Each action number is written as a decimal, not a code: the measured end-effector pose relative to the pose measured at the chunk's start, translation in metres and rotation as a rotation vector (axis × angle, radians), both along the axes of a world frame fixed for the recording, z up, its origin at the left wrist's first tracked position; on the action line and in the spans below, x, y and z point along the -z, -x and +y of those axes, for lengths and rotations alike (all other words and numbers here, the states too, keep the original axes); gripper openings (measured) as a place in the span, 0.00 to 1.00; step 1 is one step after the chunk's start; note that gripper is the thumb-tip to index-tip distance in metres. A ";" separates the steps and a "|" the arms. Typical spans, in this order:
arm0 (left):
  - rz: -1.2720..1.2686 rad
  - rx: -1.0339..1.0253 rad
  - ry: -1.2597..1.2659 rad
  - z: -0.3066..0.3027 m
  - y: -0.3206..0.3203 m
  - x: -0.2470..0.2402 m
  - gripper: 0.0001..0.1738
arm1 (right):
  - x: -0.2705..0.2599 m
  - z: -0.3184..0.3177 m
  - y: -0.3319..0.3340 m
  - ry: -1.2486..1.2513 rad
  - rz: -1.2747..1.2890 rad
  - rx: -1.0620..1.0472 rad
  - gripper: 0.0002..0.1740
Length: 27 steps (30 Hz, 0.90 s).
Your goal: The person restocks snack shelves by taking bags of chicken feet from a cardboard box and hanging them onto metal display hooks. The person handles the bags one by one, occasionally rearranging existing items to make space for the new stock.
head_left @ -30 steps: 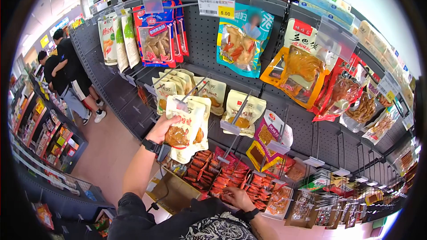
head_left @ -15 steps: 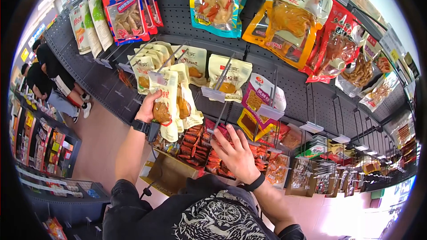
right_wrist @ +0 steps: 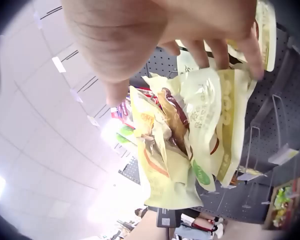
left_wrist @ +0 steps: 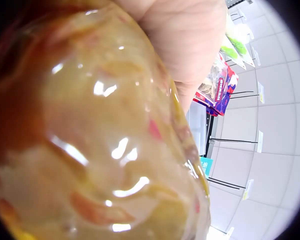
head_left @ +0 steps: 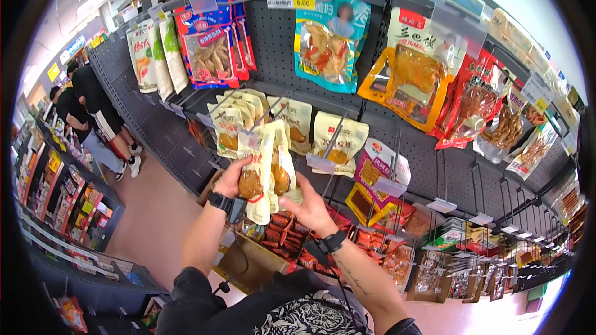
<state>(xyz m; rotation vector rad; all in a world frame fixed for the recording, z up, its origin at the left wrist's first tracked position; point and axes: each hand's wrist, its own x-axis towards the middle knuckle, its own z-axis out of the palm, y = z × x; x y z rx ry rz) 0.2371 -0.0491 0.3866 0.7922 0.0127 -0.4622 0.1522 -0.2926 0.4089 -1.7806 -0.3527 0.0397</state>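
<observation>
In the head view my left hand (head_left: 230, 180) grips the left edge of cream-coloured vacuum packs of brown meat (head_left: 253, 183), held upright and fanned apart. A second pack (head_left: 281, 170) stands just right of the front one. In the left wrist view the clear window of a pack (left_wrist: 110, 130) fills most of the picture, beside the palm (left_wrist: 185, 40). My right hand (head_left: 311, 212) is at the packs' right side, its thumb in front and fingers spread. In the right wrist view these fingers (right_wrist: 217, 52) extend over the packs' edges (right_wrist: 205, 115).
More cream packs (head_left: 236, 115) hang on hooks behind, and another pack (head_left: 338, 142) hangs to the right. Hooks with plastic tag holders (head_left: 321, 162) jut out from the dark pegboard. Below stand boxes of red packets (head_left: 282, 236). Two people (head_left: 99, 111) stand in the aisle at left.
My right hand has risen from low by the red packets to the right side of the held packs. The packs have turned and fanned apart in my left hand.
</observation>
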 end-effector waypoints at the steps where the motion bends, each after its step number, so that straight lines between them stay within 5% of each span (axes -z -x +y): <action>1: -0.041 -0.005 -0.024 0.001 -0.002 0.001 0.22 | -0.007 0.003 -0.001 0.044 0.061 -0.053 0.49; 6: -0.072 -0.079 -0.090 -0.009 0.013 -0.024 0.21 | -0.008 0.030 0.007 0.139 -0.129 0.196 0.48; 13: -0.065 -0.044 0.002 0.009 0.023 -0.011 0.23 | -0.024 0.041 0.027 0.220 -0.235 0.197 0.47; 19: -0.058 -0.016 -0.089 0.003 0.041 0.021 0.25 | 0.018 0.044 0.044 0.215 -0.174 0.237 0.45; 25: 0.045 -0.173 -0.125 0.015 0.118 0.087 0.25 | 0.075 0.027 0.077 0.278 0.088 -0.108 0.48; 27: 0.045 -0.378 -0.150 0.026 0.153 0.095 0.24 | 0.095 0.020 0.082 0.393 -0.005 -0.187 0.47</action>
